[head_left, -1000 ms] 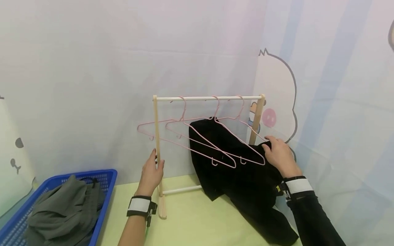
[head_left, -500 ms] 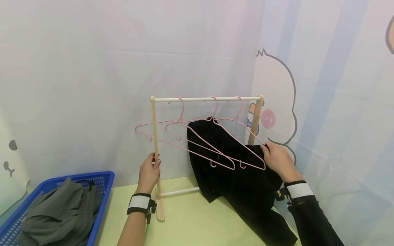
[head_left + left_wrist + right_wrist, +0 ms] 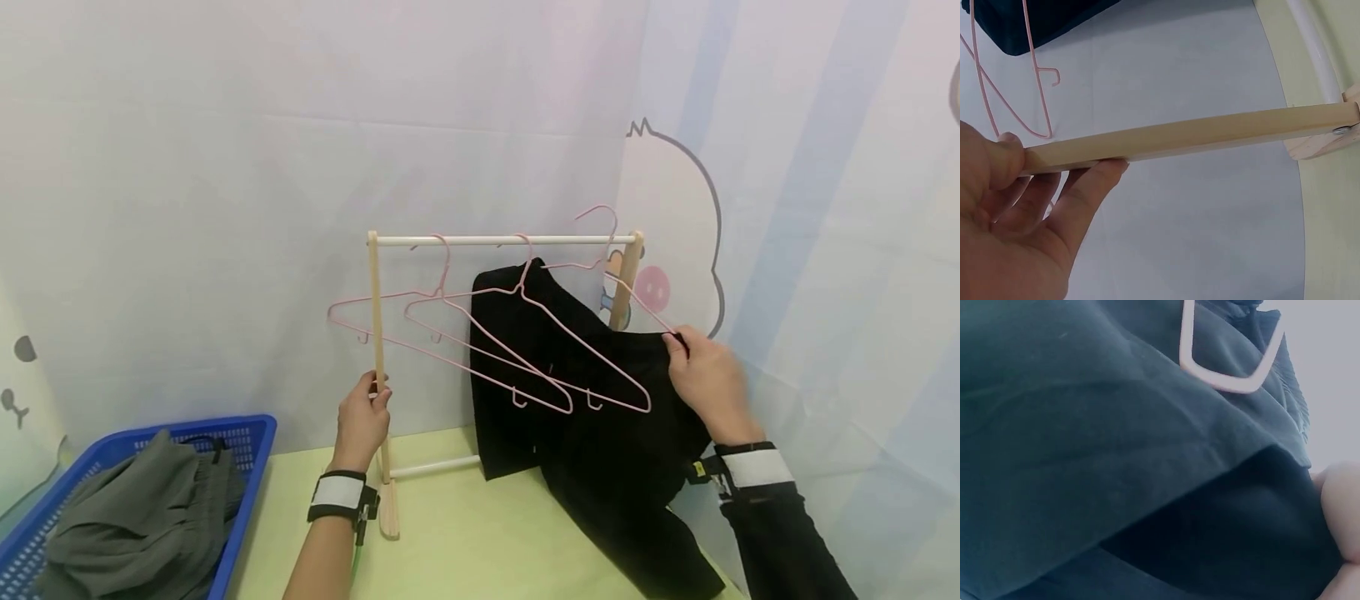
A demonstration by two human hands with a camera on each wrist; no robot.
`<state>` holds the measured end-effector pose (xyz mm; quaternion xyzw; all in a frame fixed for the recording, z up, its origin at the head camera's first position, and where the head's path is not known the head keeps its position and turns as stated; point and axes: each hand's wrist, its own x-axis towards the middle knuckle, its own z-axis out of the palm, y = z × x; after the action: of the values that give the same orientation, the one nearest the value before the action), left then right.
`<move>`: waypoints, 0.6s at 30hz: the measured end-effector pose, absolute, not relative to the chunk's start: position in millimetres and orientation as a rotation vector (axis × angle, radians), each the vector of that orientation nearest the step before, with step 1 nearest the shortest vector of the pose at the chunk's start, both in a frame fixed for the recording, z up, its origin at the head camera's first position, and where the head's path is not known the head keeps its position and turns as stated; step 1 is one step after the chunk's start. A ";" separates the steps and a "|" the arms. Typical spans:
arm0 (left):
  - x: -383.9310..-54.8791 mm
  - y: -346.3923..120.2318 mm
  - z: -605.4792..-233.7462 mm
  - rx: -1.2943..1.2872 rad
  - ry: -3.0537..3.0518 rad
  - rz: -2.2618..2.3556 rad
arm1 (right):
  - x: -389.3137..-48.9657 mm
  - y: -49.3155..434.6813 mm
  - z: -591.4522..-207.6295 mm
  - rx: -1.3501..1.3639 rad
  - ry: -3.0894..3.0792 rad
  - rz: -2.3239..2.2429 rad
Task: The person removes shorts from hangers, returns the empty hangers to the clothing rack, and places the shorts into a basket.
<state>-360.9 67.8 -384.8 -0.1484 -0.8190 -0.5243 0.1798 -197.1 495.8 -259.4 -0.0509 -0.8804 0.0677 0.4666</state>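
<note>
The basket (image 3: 251,467) at far left holds grey clothing (image 3: 142,517). The left hand (image 3: 362,423) grips the left post (image 3: 377,350) of the rack (image 3: 502,240), fingers and thumb curled round it; a firm downward hold likely keeps the rack from tipping. Two empty hangers (image 3: 450,333) hang from the rail. The right hand (image 3: 708,383) pinches the black garment (image 3: 592,417) and its hanger (image 3: 600,250), whose hook sits above the rail's right end; lifting straight up should clear it without snagging. The garment trails onto the counter (image 3: 450,542). No brand, label or writing is legible.
</note>
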 end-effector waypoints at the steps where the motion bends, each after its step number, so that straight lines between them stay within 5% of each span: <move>1: -360.4 67.8 -384.6 -0.419 -2.316 -1.483 | -192.9 496.6 -257.2 -0.134 -2.170 0.165; 18: -365.3 65.3 -384.3 -0.408 -2.354 -1.520 | -136.1 521.7 -311.4 -0.186 -2.306 0.161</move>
<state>-365.3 65.3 -384.3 -0.1425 -0.8215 -0.5302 0.1543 -136.1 521.7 -311.4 -0.0736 -0.9114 0.0638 0.3999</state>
